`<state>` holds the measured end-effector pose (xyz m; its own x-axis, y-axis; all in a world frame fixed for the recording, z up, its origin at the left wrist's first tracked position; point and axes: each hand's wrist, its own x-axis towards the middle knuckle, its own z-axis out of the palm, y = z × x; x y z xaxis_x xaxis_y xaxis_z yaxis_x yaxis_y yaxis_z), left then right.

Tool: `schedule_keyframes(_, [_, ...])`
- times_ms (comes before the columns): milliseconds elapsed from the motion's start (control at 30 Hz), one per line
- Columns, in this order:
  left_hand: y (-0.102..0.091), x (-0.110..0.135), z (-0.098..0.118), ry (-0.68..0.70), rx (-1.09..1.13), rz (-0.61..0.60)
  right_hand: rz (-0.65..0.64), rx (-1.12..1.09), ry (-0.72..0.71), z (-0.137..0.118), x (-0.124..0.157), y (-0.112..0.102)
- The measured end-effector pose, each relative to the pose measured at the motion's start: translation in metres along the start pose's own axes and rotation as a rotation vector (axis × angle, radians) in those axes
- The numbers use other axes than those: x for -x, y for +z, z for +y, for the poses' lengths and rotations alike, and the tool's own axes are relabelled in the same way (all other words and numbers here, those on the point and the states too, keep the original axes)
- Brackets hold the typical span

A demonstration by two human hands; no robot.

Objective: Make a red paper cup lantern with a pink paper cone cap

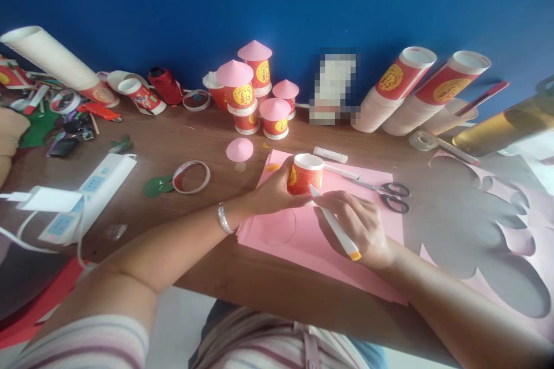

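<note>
A red paper cup [306,172] with a yellow print and a white rim is held upright over pink paper sheets [359,242]. My left hand [277,187] wraps round the cup's left side. In my right hand [357,222] is a white marker [335,225] with an orange end, its tip at the lower front of the cup; I cannot tell whether it touches. A circle is drawn on the top pink sheet. Scissors [392,193] with dark handles lie on the paper to the right, and a white glue stick [330,154] lies behind the cup.
Several red cups with pink cone tops [235,78] stand at the back, with a loose pink cone [239,150] before them. Tall cup stacks [389,92] lean right of centre. A power strip [90,196] lies left; pink paper scraps [519,239] lie right.
</note>
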<state>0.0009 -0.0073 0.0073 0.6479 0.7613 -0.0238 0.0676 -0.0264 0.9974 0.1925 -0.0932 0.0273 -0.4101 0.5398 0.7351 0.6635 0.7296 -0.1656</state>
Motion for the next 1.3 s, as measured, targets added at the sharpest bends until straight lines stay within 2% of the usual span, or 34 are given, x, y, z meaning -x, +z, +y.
schedule_keyframes(467, [0.000,-0.003,-0.008,0.077,0.001,-0.003,-0.050,-0.020,0.001,-0.004,0.004,0.004])
schedule_keyframes(833, [-0.001,0.000,-0.003,0.087,-0.044,-0.029,0.041,0.004,-0.014,0.004,0.001,-0.003])
schedule_keyframes(1300, [-0.001,-0.001,-0.002,0.090,-0.081,-0.011,0.007,0.016,0.002,0.002,0.003,0.000])
